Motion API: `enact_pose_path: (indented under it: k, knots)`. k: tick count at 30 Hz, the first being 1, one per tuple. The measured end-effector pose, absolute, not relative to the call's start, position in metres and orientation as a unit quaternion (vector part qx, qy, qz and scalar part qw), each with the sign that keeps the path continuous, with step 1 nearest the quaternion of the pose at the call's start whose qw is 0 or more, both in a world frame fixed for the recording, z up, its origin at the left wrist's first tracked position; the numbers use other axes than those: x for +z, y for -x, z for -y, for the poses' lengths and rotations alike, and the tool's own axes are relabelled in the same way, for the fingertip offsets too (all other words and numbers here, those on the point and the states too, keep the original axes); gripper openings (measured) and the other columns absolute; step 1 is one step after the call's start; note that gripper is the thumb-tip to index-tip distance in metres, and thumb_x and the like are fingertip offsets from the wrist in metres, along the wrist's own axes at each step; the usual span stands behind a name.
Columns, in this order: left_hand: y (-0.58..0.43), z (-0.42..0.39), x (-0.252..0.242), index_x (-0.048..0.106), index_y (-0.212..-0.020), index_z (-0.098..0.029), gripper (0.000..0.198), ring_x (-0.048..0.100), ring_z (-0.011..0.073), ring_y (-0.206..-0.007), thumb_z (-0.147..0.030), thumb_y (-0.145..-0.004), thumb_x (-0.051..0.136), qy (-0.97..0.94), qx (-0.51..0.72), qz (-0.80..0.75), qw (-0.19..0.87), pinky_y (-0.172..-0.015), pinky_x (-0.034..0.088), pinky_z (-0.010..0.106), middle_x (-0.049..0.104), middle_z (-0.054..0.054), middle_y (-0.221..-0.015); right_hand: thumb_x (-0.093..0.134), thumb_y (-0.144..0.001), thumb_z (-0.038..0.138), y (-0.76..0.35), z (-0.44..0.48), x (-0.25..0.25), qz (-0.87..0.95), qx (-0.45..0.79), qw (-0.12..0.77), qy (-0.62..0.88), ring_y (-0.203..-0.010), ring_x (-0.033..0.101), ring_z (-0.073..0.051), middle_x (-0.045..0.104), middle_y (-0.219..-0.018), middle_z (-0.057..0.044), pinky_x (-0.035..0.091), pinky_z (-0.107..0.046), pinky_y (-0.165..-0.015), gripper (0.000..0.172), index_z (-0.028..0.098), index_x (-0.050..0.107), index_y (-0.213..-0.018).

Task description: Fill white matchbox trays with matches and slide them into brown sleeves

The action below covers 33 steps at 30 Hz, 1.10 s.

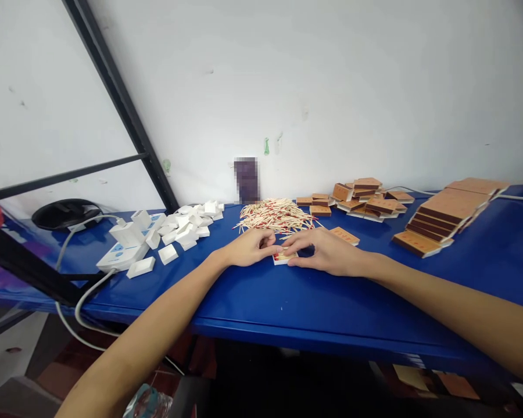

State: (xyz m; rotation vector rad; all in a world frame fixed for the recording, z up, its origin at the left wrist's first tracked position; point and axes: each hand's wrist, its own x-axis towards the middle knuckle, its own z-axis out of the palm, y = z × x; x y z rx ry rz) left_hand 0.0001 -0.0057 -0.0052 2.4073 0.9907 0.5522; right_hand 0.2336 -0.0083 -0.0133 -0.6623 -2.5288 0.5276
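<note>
A small white tray (280, 261) with red-tipped matches (279, 255) in it sits on the blue bench (305, 307), between the two hands and midway between front edge and wall. The left hand (253, 247) comes in at the tray's left end, its fingers curled in and its thumb reaching over the matches; whether it grips any of them I cannot tell. The right hand (325, 252) is at the tray's right end, half open in a wide arch, thumb at the near side and fingertips toward the far side, with the tray held between them. Just beyond the hands, toward the bench's back edge, spreads a heap of loose matches (274, 215) (their red heads point every which way). A single brown box (345, 235) lies just behind the right hand. Farther along the back edge is a jumbled pile of brown boxes (370, 200), and a leaning row of boxes (453, 212) stands toward the back right. Left of the hands lie many white trays (189, 223), near a white power strip (122, 256).
</note>
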Motion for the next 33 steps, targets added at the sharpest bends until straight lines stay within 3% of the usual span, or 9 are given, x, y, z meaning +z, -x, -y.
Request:
enact_pose_path:
  k: [7,11,15,21,24,28,33]
  knots:
    - [-0.001,0.007,-0.008,0.049,-0.073,-0.017,0.042,0.04,0.0112,-0.061,-0.051,-0.097,0.041,-0.889,0.193,-0.366,0.195,-0.058,0.03,0.025,0.045,-0.003,-0.065,0.062,-0.087,0.046,-0.231,0.011,-0.013,0.908,0.168,0.268,0.275,-0.086,0.068,-0.021,0.075,-0.101,-0.004,0.052,-0.032,-0.073,0.029,0.025,0.074,-0.102]
    - [0.0,0.008,-0.005,0.056,-0.08,-0.016,0.033,0.044,0.0104,-0.059,-0.045,-0.095,0.049,-0.894,0.175,-0.36,0.203,-0.059,0.032,0.024,0.05,-0.004,-0.064,0.047,-0.095,0.031,-0.237,0.003,-0.008,0.874,0.093,0.326,0.348,-0.079,0.065,-0.018,0.072,-0.094,-0.005,0.048,-0.03,-0.07,0.025,0.02,0.068,-0.1]
    - [0.0,0.008,-0.004,0.059,-0.081,-0.016,0.025,0.042,0.0094,-0.055,-0.039,-0.091,0.054,-0.899,0.163,-0.356,0.195,-0.057,0.032,0.023,0.047,-0.005,-0.06,0.047,-0.088,0.015,-0.249,-0.01,-0.006,0.884,-0.038,0.231,0.404,-0.088,0.063,-0.023,0.067,-0.099,-0.012,0.046,-0.034,-0.077,0.026,0.015,0.066,-0.106]
    - [-0.007,0.01,-0.004,0.063,-0.083,-0.016,0.032,0.047,0.0106,-0.058,-0.043,-0.095,0.049,-0.903,0.173,-0.347,0.185,-0.058,0.034,0.024,0.055,-0.002,-0.064,0.051,-0.085,0.013,-0.253,-0.011,-0.005,0.892,-0.067,0.137,0.425,-0.095,0.062,-0.026,0.066,-0.099,-0.013,0.045,-0.033,-0.078,0.019,0.014,0.066,-0.097]
    - [-0.009,0.008,-0.005,0.063,-0.093,-0.017,0.028,0.053,0.0135,-0.067,-0.037,-0.098,0.043,-0.909,0.194,-0.343,0.136,-0.066,0.04,0.026,0.061,0.0,-0.074,0.052,-0.085,0.015,-0.251,-0.011,-0.005,0.895,-0.058,0.116,0.426,-0.092,0.063,-0.025,0.067,-0.096,-0.012,0.044,-0.032,-0.076,0.015,0.015,0.066,-0.091]
    - [-0.006,0.002,-0.008,0.063,-0.116,-0.02,0.031,0.057,0.0208,-0.098,-0.025,-0.099,0.038,-0.921,0.174,-0.346,0.051,-0.089,0.043,0.036,0.064,0.007,-0.102,0.05,-0.087,0.013,-0.249,-0.012,-0.007,0.899,-0.028,0.116,0.421,-0.088,0.064,-0.022,0.07,-0.096,-0.011,0.043,-0.03,-0.075,0.023,0.016,0.068,-0.101]
    - [-0.003,-0.002,-0.011,0.06,-0.131,-0.019,0.039,0.055,0.0232,-0.098,-0.022,-0.098,0.037,-0.91,0.136,-0.39,0.027,-0.089,0.044,0.038,0.059,0.01,-0.101,0.05,-0.085,0.01,-0.245,-0.009,-0.004,0.892,-0.019,0.128,0.433,-0.083,0.063,-0.02,0.071,-0.094,-0.008,0.038,-0.028,-0.069,0.027,0.019,0.067,-0.105]
